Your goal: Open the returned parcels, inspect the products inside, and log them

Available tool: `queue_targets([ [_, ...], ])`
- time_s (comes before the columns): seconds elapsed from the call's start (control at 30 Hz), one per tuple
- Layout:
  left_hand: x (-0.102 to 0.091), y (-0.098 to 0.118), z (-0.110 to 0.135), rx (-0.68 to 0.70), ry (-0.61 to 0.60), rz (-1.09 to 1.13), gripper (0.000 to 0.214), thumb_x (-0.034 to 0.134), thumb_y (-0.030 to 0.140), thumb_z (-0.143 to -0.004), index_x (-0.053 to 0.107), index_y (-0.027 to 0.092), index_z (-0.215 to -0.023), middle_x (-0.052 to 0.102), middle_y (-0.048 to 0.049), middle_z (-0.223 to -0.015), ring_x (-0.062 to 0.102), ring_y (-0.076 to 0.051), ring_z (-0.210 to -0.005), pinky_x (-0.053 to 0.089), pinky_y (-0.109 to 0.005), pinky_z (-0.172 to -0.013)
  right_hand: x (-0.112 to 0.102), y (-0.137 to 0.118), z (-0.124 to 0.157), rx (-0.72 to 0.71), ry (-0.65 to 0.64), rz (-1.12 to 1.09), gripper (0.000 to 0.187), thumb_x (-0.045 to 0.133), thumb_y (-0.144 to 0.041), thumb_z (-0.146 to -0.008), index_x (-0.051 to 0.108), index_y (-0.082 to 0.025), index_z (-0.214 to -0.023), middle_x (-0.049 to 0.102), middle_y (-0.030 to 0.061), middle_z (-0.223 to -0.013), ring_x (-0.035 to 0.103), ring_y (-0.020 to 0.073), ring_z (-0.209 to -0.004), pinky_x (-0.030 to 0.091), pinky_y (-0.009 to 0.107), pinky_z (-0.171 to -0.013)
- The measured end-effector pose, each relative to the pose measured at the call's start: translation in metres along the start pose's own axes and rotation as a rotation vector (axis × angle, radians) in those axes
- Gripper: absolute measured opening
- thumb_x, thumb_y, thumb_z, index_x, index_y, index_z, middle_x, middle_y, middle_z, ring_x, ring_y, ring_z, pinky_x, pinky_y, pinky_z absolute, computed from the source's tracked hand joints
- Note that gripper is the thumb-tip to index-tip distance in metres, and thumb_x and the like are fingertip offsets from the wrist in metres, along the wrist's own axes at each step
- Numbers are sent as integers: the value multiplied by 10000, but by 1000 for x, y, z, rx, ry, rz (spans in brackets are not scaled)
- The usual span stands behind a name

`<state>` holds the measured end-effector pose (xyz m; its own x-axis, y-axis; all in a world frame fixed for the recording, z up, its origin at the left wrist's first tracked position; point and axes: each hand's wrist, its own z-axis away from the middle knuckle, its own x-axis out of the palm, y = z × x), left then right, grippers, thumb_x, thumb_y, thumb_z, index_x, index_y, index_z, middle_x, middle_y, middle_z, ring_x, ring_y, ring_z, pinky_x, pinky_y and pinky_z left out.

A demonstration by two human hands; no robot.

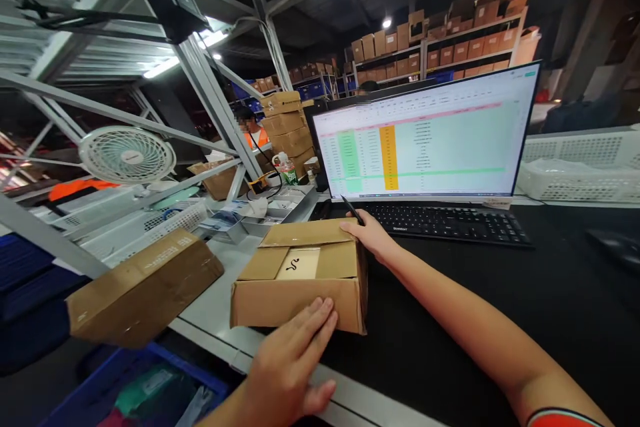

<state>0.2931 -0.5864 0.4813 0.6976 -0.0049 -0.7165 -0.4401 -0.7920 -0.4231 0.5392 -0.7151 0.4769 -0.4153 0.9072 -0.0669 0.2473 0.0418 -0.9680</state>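
Note:
A brown cardboard box [295, 303] sits on the desk in front of me, its near flap hanging down. Between its other flaps shows a pale panel [310, 263] with a black squiggle. My left hand [297, 353] lies with fingers stretched out against the box's near side. A dark pen [354, 211] is held in my right hand [371, 235], which rests at the box's far right corner, its thumb on the top flap. Just beyond that hand is a black keyboard [445, 223], below a monitor [465, 140] that displays a coloured spreadsheet.
Another cardboard box [145, 287] lies at the left desk edge, above a blue crate [200, 367] with bagged items. A fan [127, 155] hangs on the metal frame. White baskets [580, 187] stand at right, near a mouse [613, 247]. A person in an orange vest [257, 137] is behind.

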Motion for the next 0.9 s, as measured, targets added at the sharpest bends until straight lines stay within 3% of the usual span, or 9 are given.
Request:
queue_targets([
  [0.1, -44, -46, -41, -153, -216, 247, 288, 435, 276, -1007, 705, 260, -1105, 771, -5, -1097, 723, -142, -972, 546, -236, -857, -2, 1, -3, -62, -16, 48, 482, 614, -554, -780, 626, -193, -1099, 679, 61, -1071, 620, 224, -980, 482, 342, -861],
  [0.17, -54, -85, -73, -303, -446, 325, 320, 416, 356, -1012, 718, 257, -1043, 768, -20, -1038, 718, -172, -930, 557, -272, -798, -8, -1, -7, -129, -48, 97, 434, 526, -533, -855, 640, -182, -1084, 682, 69, -1092, 613, 218, -1009, 466, 342, -901],
  [0.23, -47, -123, -99, -388, -543, 200, 383, 500, 457, -954, 685, 207, -1177, 730, -98, -1161, 691, -264, -1039, 545, -379, -889, -21, -6, -12, -202, -95, 166, 387, 458, -483, -907, 667, -175, -1011, 692, 74, -1063, 608, 215, -1005, 448, 348, -918],
  [0.3, -28, -152, -115, -372, -679, 134, 675, 640, 551, -846, 545, 169, -1394, 592, -162, -1413, 588, -332, -1257, 473, -437, -1038, -44, -14, -15, -264, -167, 254, 332, 483, -436, -907, 695, -181, -891, 707, 66, -979, 609, 219, -960, 433, 358, -921],
  [0.37, -7, -169, -118, -328, -828, 138, 874, 678, 608, -794, 427, 147, -1492, 460, -190, -1538, 493, -350, -1371, 408, -438, -1115, -71, -25, -15, -302, -271, 343, 273, 567, -408, -871, 726, -192, -821, 712, 42, -856, 614, 213, -865, 437, 356, -888],
  [0.43, 11, -177, -112, -292, -910, 163, 840, 598, 622, -845, 416, 129, -1500, 483, -204, -1518, 517, -348, -1353, 414, -437, -1108, -99, -36, -11, -316, -373, 405, 257, 626, -407, -840, 776, -211, -912, 705, 14, -755, 618, 202, -770, 455, 341, -832],
  [0.53, 27, -179, -95, -253, -837, 185, 697, 440, 566, -942, 464, 109, -1468, 570, -210, -1435, 584, -344, -1283, 441, -450, -1078, -129, -50, 0, -321, -553, 471, 394, 666, -438, -829, 762, -247, -1160, 753, 10, -864, 658, 205, -830, 475, 323, -850],
  [0.63, 34, -178, -83, -248, -701, 199, 622, 358, 529, -983, 517, 125, -1428, 581, -193, -1432, 588, -318, -1291, 437, -436, -1095, -136, -57, 5, -308, -740, 528, 442, 708, -479, -809, 745, -271, -1197, 768, 4, -981, 666, 200, -879, 484, 293, -854],
  [0.9, 34, -177, -72, -232, -587, 198, 550, 329, 452, -997, 607, 118, -1336, 659, -185, -1332, 654, -300, -1192, 494, -422, -1037, -117, -45, -6, -307, -723, 518, 405, 742, -495, -784, 777, -262, -1113, 764, -20, -843, 605, 167, -725, 477, 270, -722],
])
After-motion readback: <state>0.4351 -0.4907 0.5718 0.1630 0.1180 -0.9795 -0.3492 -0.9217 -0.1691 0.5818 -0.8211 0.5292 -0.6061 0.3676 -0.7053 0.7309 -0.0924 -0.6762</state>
